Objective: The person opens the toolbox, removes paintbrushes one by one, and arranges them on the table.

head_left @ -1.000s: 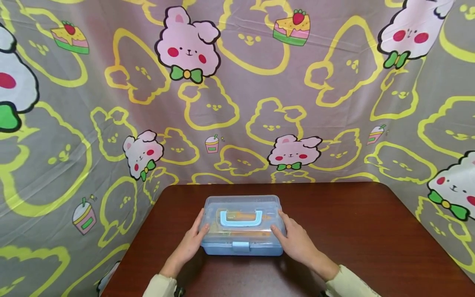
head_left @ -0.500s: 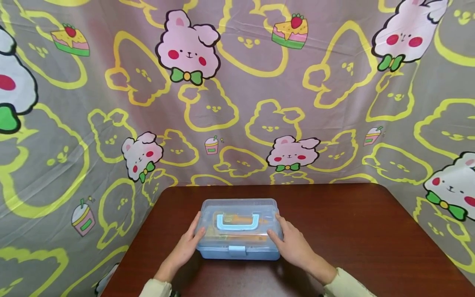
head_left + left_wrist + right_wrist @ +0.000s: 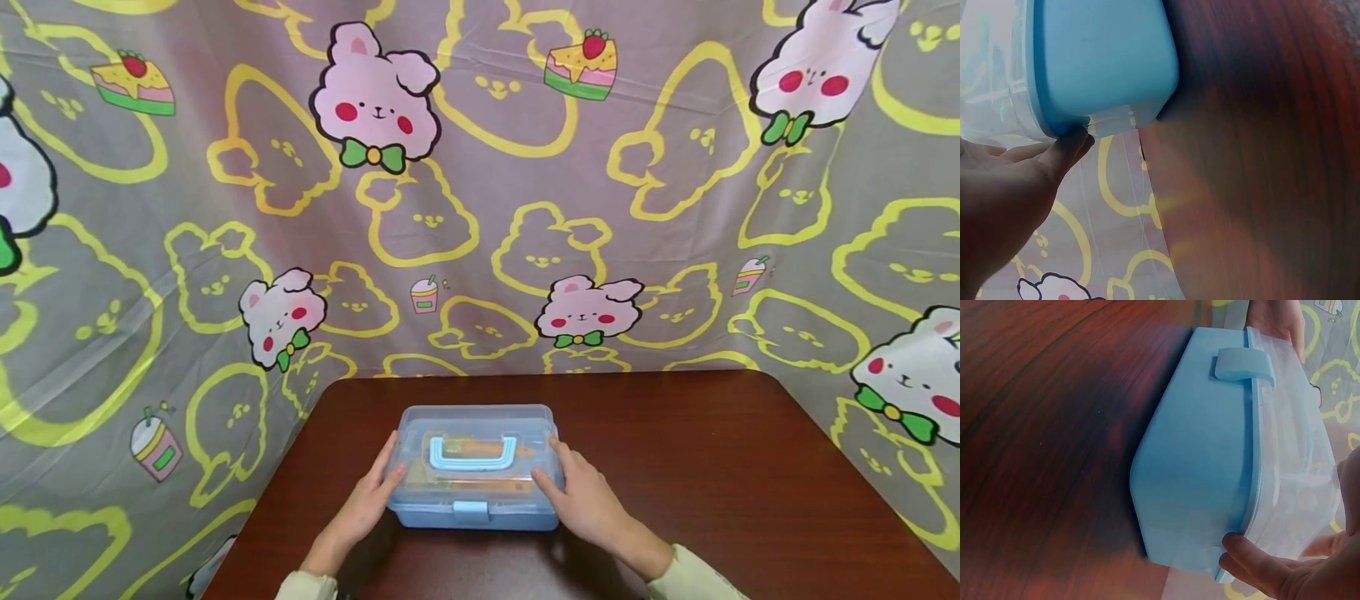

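Observation:
A storage box (image 3: 471, 518) with a light blue base, a clear lid and a blue carry handle (image 3: 472, 460) is at the middle of the table. Its lid is down and the front latch (image 3: 471, 511) lies over the seam. Orange items show dimly through the lid. My left hand (image 3: 365, 500) grips the left end, thumb on the lid's edge; in the left wrist view its fingertips reach the rim. On the opposite end, my right hand (image 3: 588, 504) holds the box likewise, fingertips (image 3: 1235, 542) at the rim in the right wrist view. Whether the base touches the table is unclear.
The dark reddish-brown wooden table (image 3: 697, 458) extends around the box and has rounded far corners. A grey cloth (image 3: 480, 192) printed with rabbits, cakes and cups hangs behind it and along both sides.
Both hands have moved together with the box, a little to the left and toward me. The grip on its two ends and the lowered lid look the same.

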The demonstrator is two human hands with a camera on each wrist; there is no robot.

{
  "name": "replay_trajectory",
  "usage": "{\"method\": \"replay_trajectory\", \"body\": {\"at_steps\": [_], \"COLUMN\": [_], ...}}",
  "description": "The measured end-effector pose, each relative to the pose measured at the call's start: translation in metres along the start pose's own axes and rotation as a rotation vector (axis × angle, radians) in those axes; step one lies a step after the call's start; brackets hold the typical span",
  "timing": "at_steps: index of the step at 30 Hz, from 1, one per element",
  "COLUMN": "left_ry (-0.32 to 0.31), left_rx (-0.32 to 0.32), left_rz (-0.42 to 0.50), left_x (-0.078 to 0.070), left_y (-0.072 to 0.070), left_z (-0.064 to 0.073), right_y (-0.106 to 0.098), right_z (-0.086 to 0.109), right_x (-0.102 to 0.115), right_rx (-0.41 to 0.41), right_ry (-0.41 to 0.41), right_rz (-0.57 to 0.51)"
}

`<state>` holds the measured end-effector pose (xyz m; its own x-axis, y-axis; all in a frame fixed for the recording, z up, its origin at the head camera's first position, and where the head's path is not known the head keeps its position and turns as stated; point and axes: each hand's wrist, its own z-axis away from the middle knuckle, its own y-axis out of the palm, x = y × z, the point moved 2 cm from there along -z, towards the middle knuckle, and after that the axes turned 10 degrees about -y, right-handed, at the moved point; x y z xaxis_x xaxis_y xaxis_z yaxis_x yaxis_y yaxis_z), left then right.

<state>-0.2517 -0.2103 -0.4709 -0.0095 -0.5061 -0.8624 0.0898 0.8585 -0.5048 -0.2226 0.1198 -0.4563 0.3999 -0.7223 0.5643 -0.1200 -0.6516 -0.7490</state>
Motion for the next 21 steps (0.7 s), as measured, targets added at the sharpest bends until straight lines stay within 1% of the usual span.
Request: {"method": "replay_trajectory", "body": {"at_steps": [9,17,21], "left_ry": [-0.007,-0.014,-0.016], "left_rx": [0.024,0.012,0.006], "left_rz": [0.03,-0.003,-0.025], "left_x": [0.0,-0.002,-0.001], "left_y": [-0.003,-0.003,-0.002], "left_z": [0.0,0.0,0.001], "right_y": [0.001,-0.002,-0.009], "right_z": [-0.001,-0.001,0.0], "right_x": [0.001,0.001,0.004], "right_rx": [-0.015,0.007,-0.004], "right_ry": [-0.016,0.01,-0.018], "right_rz": [0.017,0.018,0.01]}}
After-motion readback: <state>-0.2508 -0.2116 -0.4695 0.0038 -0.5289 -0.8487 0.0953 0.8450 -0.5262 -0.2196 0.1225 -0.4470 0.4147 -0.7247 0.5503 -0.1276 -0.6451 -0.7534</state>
